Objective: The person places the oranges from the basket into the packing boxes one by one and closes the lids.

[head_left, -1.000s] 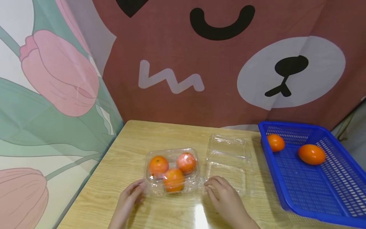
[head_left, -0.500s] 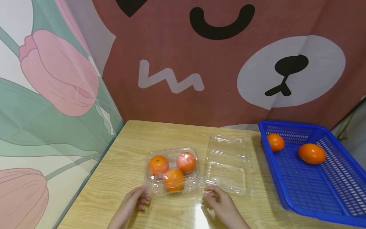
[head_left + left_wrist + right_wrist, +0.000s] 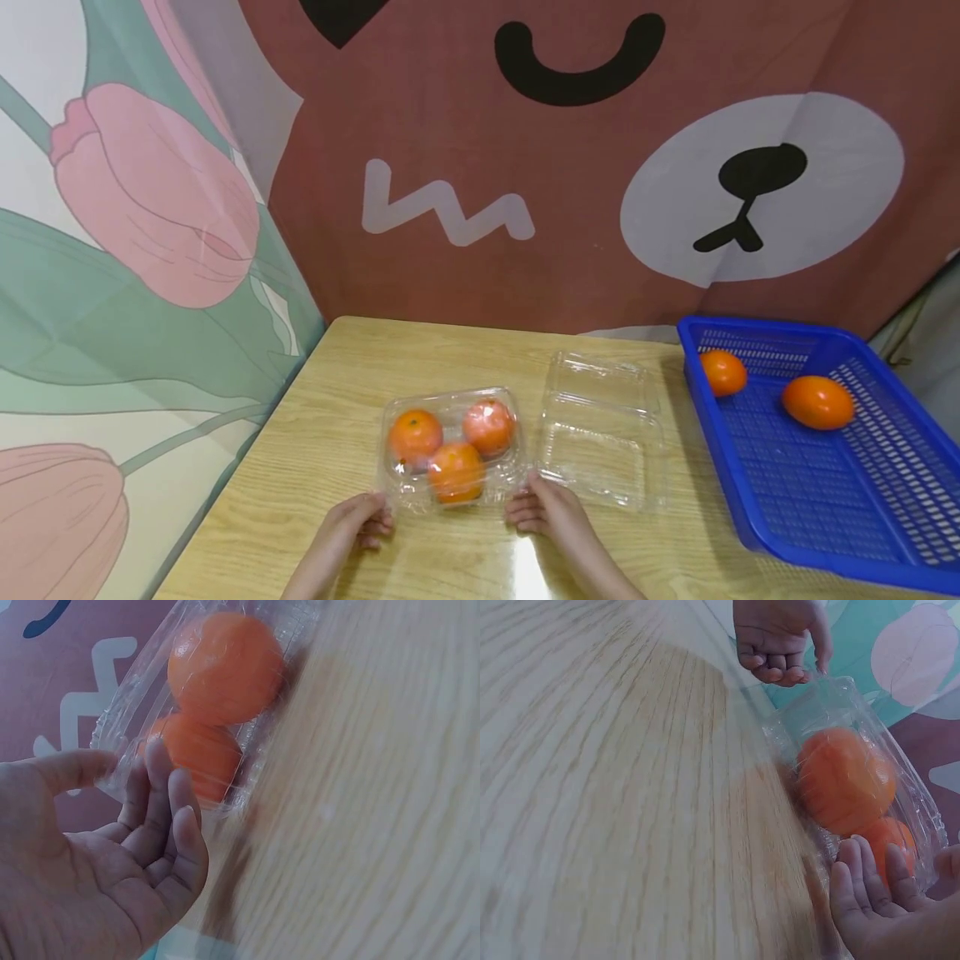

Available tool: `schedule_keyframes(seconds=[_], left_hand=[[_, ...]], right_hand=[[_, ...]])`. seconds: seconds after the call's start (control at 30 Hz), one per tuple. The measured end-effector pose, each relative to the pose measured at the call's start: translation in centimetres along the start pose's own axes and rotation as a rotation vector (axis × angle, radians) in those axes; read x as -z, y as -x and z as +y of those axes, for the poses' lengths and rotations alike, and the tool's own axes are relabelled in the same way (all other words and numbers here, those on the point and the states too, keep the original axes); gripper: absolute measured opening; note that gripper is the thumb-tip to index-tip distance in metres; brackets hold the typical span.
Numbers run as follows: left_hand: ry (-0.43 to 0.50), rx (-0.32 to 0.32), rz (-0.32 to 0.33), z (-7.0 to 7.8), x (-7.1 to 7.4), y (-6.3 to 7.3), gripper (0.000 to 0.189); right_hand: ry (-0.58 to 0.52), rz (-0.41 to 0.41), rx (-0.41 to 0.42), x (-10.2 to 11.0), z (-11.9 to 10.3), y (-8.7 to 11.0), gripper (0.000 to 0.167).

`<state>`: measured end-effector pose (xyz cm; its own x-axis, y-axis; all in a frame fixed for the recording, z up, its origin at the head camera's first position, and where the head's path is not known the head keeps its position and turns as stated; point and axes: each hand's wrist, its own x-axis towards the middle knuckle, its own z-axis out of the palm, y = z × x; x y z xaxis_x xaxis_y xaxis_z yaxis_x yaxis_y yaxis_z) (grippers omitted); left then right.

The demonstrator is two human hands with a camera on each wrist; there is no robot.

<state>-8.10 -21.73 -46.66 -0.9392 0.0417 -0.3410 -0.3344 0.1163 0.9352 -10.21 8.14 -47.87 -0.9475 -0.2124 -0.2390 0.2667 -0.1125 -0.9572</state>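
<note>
A clear plastic clamshell container lies on the table with its lid down over three round orange fruits. My left hand is at its front left corner; in the left wrist view the thumb rests on the rim and the curled fingers are at its front side. At the front right corner my right hand has its thumb on the edge and its fingers bent below. Both hands appear to pinch the corners. The right wrist view shows the container between both hands.
Another clear plastic container stands unfolded with no fruit in it, just right of the filled one. A blue basket at the right holds two orange fruits. Printed cloths hang behind and left of the wooden table.
My right hand has moved from the front left corner of the unfolded container leftward to the filled container's corner. My left hand has slid slightly downward and stayed at its corner. The container has not moved.
</note>
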Motion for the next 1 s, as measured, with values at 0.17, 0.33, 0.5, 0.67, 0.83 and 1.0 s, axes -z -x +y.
schedule_keyframes(seconds=[0.17,0.33,0.5,0.67,0.83,1.0], left_hand=[[0.016,-0.012,0.043,0.0,-0.1,0.1,0.023],[0.038,-0.018,0.067,0.0,-0.4,-0.1,0.016],[0.085,-0.042,0.082,-0.2,-0.7,-0.1,0.012],[0.096,-0.066,0.071,-0.3,-0.7,-0.1,0.011],[0.095,-0.072,0.119,-0.5,-0.8,-0.2,0.011],[0.128,-0.072,0.208,-0.5,-0.7,-0.4,0.016]], right_hand=[[0.108,0.06,0.065,-0.4,0.1,-0.2,0.039],[0.132,0.084,0.091,-0.5,0.5,-0.6,0.034],[0.12,0.095,0.089,-0.8,0.5,-0.5,0.03],[0.125,0.095,0.093,-0.8,0.5,-0.4,0.03],[0.089,0.093,0.098,-1.3,0.8,-0.5,0.031],[-0.001,0.029,0.057,-2.2,0.9,-1.0,0.033]])
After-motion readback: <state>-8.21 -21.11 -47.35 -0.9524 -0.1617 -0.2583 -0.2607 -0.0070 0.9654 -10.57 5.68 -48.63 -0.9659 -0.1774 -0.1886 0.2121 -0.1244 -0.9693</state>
